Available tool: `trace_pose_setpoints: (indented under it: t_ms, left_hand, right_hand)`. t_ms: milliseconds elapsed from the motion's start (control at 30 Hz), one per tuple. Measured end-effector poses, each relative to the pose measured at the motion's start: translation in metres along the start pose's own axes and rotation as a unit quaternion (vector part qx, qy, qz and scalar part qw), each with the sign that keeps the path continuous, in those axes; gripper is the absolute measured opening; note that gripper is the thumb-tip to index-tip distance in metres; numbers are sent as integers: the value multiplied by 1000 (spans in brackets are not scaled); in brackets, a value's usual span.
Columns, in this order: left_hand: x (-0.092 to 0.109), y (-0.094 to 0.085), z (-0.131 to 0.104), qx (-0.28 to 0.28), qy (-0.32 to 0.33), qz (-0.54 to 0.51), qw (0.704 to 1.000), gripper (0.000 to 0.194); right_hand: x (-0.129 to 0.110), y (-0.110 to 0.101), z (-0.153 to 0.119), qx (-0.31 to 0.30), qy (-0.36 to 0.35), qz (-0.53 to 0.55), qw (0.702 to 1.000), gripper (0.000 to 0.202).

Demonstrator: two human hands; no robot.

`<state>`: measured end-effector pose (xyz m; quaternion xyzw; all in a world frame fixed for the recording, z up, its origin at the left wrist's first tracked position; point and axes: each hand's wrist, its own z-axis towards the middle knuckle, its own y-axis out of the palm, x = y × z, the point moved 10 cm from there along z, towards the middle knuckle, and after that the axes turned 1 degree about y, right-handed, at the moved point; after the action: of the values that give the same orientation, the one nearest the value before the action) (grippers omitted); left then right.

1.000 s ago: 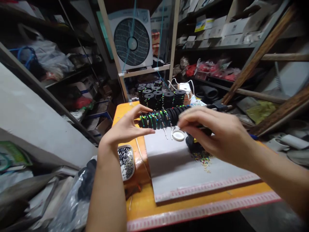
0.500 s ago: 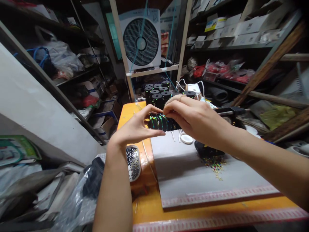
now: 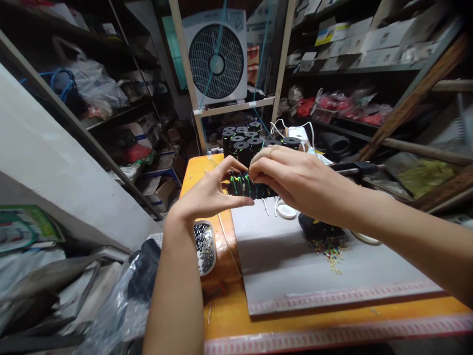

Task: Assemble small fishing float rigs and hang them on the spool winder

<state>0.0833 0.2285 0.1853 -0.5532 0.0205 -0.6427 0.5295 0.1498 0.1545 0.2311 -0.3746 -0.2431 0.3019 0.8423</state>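
A black foam-like roll (image 3: 242,186), wound with dark cords carrying green and yellow beads, lies sideways above the board. My left hand (image 3: 205,193) holds its left end, thumb below and fingers above. My right hand (image 3: 299,172) covers the right part of the roll. Its fingertips are pinched together at the roll's upper side; whatever is between them is hidden. Behind my hands stand several similar black rolls (image 3: 242,147) on end. Under my right wrist, loose coloured beads (image 3: 332,250) spill beside a black bag-like thing (image 3: 318,229).
A grey-white board (image 3: 273,281) lies on the orange table (image 3: 218,315). Left of it sits a white tray (image 3: 213,251) of black and metallic pieces. A white round lid (image 3: 286,210) rests near the roll. A box fan (image 3: 217,61) stands behind; loaded shelves flank both sides.
Both hands keep their hold on the roll in almost the same place. My right forearm has shifted slightly, showing more of a white ring on the board.
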Motion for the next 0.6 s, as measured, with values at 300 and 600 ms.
trace_pose_setpoints:
  t_ms: [300,600]
  left_hand:
    - [-1,-1,0,7,6,2,1000,44]
    - [-3,1,-1,0,-3,-9,1000,43]
  right_hand:
    - [-17,5,-4,-10,-40,-87,995,32]
    - [-30,3,-13,38,-53,-126,990,37]
